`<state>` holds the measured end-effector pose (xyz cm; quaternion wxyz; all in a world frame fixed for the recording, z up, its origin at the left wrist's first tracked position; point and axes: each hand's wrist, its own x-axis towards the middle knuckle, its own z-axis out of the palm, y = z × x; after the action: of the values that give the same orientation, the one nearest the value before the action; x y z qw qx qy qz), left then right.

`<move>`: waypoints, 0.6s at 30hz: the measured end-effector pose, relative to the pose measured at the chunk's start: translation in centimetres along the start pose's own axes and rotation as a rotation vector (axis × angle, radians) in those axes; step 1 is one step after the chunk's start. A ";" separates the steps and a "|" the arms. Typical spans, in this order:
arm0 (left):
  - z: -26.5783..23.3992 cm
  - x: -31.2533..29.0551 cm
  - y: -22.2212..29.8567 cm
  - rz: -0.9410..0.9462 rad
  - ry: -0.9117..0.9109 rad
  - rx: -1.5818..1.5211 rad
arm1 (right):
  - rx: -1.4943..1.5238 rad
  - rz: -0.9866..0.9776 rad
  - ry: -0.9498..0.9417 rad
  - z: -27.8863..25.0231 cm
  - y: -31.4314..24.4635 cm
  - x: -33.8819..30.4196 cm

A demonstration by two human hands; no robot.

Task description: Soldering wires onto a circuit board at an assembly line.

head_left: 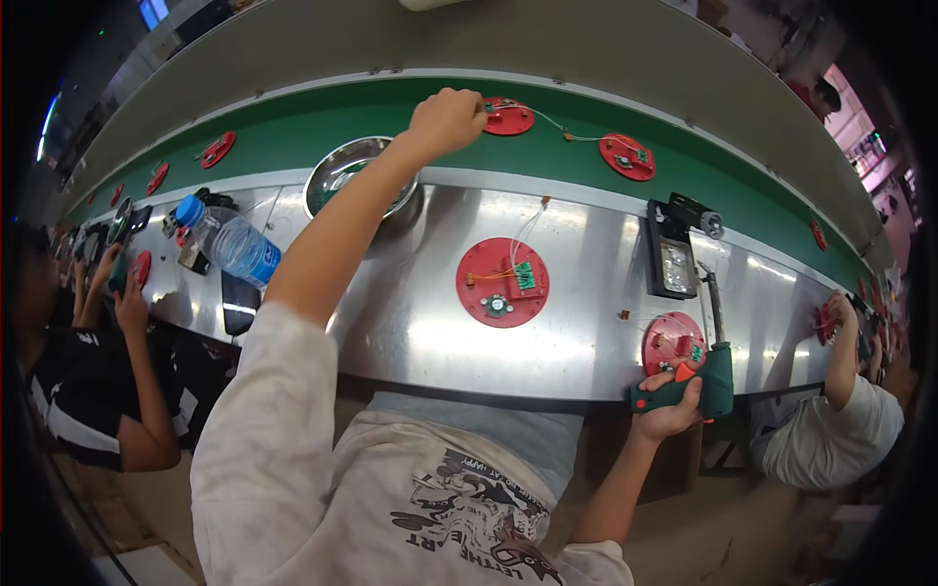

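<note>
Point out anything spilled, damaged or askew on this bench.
Nothing clearly stands out. The water bottle appears slanted, but the fisheye view may cause that; no spill shows beside it. Fine damage on the red discs is too small to judge.

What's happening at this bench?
A person is at a metal bench. The right hand holds a green pistol-shaped tool, its thin tip pointing up, next to a red disc near the bench's front edge. The left hand reaches to another red disc on the green strip; whether it grips it is unclear. A third red disc, with a small green board, lies untouched in front. Co-workers are on both sides.
</note>
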<state>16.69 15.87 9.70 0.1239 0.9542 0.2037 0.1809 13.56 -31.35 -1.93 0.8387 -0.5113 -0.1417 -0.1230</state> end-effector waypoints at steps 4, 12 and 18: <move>5.6 8.3 -2.4 -0.021 -0.163 0.138 | 0.027 0.039 0.001 0.5 0.1 -0.2; 4.5 10.5 -0.1 0.077 -0.311 0.213 | 0.012 -0.003 0.033 0.0 0.4 -0.5; 2.4 1.7 9.5 0.343 -0.372 -0.031 | 0.021 0.007 0.034 0.6 0.3 -0.2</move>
<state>22.36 7.83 10.96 0.1415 0.9896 0.0095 0.0235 13.37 -30.69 -1.96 0.8467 -0.5008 -0.1270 -0.1270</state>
